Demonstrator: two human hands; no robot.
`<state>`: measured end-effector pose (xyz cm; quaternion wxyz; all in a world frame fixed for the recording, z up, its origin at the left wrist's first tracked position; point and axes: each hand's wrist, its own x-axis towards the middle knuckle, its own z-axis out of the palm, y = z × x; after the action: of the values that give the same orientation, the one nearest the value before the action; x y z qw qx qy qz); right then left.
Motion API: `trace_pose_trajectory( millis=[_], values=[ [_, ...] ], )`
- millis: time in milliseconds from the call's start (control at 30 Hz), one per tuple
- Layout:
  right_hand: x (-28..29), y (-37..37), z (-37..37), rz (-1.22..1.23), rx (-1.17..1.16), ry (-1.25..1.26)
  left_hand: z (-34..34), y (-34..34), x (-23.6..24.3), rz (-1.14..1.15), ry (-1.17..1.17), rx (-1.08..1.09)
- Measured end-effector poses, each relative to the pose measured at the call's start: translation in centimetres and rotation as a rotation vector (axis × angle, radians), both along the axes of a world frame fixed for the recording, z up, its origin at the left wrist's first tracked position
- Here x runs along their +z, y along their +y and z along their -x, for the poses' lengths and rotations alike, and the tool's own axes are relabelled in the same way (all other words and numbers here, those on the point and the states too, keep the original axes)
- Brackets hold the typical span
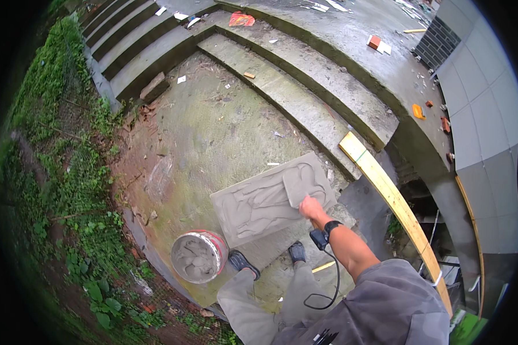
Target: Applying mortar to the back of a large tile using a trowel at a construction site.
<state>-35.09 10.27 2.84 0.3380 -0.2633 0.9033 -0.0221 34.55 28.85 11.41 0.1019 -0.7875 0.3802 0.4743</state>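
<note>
The right hand [312, 208] is closed on a trowel [293, 191] toward the right of the slab [219, 200] by the bucket [222, 246]; mortar [247, 210] covers most of it, but (judging by the ridges) levelling seems left; the left hand is unseen.

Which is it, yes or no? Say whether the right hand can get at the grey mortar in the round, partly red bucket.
Probably yes: the bucket is open and its mortar uncovered. The right hand, gripping a flat grey trowel, would need to swing left over the grey rectangular slab.
</note>
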Motion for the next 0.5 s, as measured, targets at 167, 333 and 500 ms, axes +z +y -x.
trace_pose_trajectory(
  millis=[167,333,500],
  values=[
    [1.2,2.8,1.8,-0.054,0.319,0.094,8.4,-6.5,4.0,0.048,0.050,-0.242],
    [3.4,3.6,7.2,-0.123,0.215,0.143,13.8,-10.6,6.2,0.097,0.102,-0.386],
    [1.3,5.0,3.9,0.018,-0.017,-0.023,17.0,-12.5,7.5,0.116,0.140,-0.475]
  ],
)
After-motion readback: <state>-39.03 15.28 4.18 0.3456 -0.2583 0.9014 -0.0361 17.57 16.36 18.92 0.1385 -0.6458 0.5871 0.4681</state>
